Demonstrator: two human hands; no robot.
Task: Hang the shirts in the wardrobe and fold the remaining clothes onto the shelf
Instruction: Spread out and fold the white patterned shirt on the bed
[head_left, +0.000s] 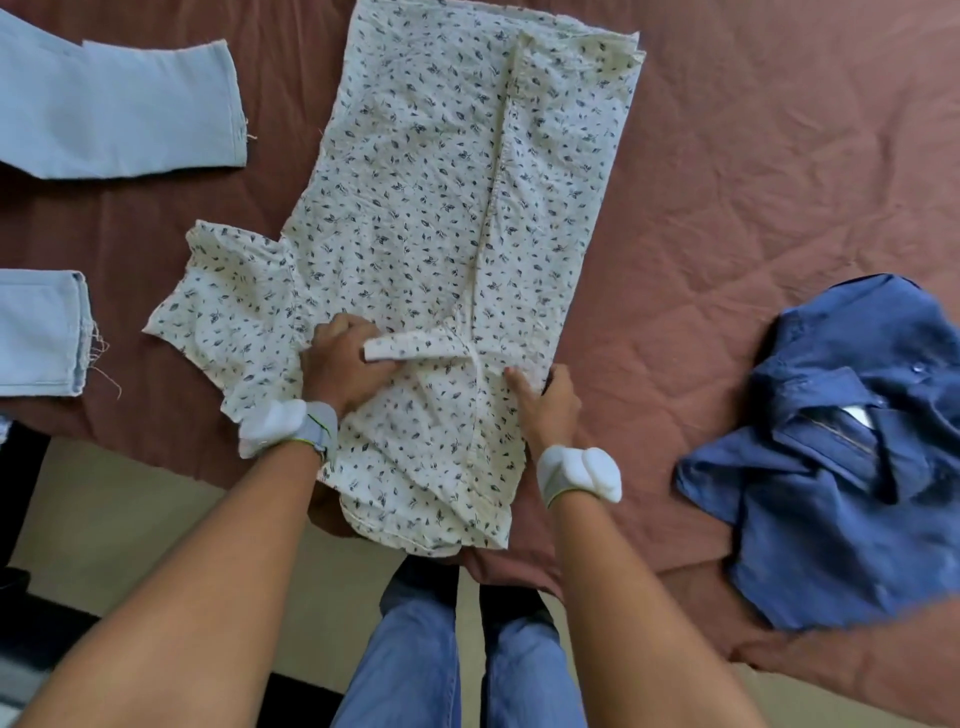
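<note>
Folding has only begun: the floral shirt (441, 249) lies flat on the brown bedspread (727, 182), left hand (343, 364) gripping its collar, right hand (545, 400) pinching its edge. The blue shirt (841, 457) and pale jeans (119, 109) wait untouched.

No text, label, brand, number or sign could be read anywhere in the frame; the small white tag (860, 415) inside the blue shirt's (831, 493) collar at right was too blurred to read.
</note>
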